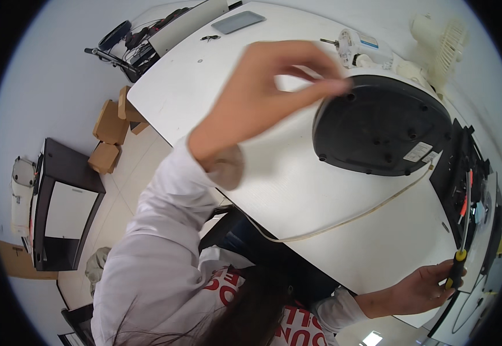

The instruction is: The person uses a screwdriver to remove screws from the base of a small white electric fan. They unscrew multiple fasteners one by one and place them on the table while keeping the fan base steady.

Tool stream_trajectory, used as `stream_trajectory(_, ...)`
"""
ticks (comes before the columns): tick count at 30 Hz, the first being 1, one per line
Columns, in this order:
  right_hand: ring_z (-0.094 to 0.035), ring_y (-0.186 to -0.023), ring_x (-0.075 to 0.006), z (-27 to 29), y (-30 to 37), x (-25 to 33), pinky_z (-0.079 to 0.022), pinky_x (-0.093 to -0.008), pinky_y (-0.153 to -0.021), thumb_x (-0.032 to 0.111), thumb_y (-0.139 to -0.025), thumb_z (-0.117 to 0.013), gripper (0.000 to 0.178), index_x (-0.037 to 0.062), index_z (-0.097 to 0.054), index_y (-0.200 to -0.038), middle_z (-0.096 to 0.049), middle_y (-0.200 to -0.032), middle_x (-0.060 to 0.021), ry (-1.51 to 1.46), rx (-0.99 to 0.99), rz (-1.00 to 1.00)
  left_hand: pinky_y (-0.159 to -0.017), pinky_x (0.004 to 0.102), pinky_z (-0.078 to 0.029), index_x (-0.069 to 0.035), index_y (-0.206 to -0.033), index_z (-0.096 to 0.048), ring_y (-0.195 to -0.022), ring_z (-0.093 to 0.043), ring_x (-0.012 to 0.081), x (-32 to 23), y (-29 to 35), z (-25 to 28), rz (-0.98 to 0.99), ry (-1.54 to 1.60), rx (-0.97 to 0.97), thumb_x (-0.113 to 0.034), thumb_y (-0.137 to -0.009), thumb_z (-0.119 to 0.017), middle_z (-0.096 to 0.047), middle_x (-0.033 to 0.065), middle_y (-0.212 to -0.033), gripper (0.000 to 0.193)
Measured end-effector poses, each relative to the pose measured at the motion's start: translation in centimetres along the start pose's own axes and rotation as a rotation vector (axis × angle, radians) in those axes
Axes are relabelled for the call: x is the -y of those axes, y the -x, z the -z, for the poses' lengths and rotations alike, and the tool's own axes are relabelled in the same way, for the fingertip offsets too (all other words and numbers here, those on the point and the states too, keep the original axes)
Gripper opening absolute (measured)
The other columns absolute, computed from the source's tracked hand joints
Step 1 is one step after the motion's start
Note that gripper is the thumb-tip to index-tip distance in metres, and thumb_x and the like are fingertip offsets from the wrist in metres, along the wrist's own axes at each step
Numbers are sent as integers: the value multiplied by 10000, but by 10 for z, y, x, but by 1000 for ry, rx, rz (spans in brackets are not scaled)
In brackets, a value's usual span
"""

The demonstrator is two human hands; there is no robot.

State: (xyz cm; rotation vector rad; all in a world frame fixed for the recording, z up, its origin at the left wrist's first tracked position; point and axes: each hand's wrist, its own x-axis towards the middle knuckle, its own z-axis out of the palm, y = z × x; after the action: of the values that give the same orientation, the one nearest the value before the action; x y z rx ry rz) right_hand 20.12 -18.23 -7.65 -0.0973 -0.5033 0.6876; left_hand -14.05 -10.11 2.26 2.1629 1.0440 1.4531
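Note:
My left hand (pixel 262 95), a little blurred, is raised over the table. Its thumb and fingertips come together in a pinch at the far left edge of a dark, rounded base plate (pixel 378 130); anything between them is too small to make out. The plate lies with several holes, bumps and a white label showing. From its near right corner a pale cable (pixel 349 221) runs across the table and over the front edge. At the lower right, my right hand (pixel 421 289) is closed around the yellow-and-black handle of a screwdriver (pixel 460 265), its long shaft pointing up.
Beyond the plate sit a white motor housing (pixel 366 49) and a cream fan-like part (pixel 450 49). A black tool case (pixel 461 167) lies at the right edge of the white table (pixel 187 86). A grey tray (pixel 238 22) rests far back. Cardboard boxes (pixel 111 124) stand on the floor left.

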Motion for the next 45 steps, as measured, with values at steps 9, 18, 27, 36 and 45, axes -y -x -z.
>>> stream_trajectory(9, -538, -1145, -304, -7, -1, -2, -403, -379, -1044, -1, -839, -586, 234, -58, -531, -1059, -554, -1177, -210, 87, -105, 40, -722, 267, -489, 1, -835, -673, -760, -631, 138, 125, 94, 106, 633, -527, -35, -128, -801, -675, -672, 65, -766, 134)
stream_trajectory(18, -514, -1182, -296, -7, -1, -5, -373, -384, -1065, 13, -860, -561, 248, -61, -528, -1094, -540, -1214, -215, 128, -164, 55, -665, 272, -504, -8, -816, -685, -693, -652, 166, 166, 85, 104, 682, -758, 44, -155, -757, -691, -682, 88, -737, 158)
stream_trajectory(27, -446, -1247, -283, 10, -2, 2, -377, -412, -1070, 41, -904, -512, 306, -49, -440, -1187, -475, -1253, -216, -27, -24, -48, -674, 306, -513, -53, -834, -695, -724, -670, 215, 177, 87, 104, 653, -774, 31, -236, -733, -693, -697, 102, -804, 208)
stream_trajectory(36, -509, -1185, -296, -14, 13, -12, -406, -381, -1047, 126, -903, -540, 335, 23, -450, -1209, -517, -1209, -200, 380, -153, 110, -721, 287, -478, -37, -1017, -558, -850, -612, 157, 137, 89, 82, 545, -774, -152, -117, -766, -700, -631, 64, -886, 299)
stream_trajectory(45, -560, -1116, -333, -10, 21, -23, -498, -433, -944, 165, -833, -636, 396, 118, -469, -1189, -552, -1171, -150, 756, -16, 206, -820, 336, -452, -11, -1097, -558, -981, -556, 296, 40, 22, -22, -254, -440, -137, -1, -741, -657, -565, 147, -1074, 370)
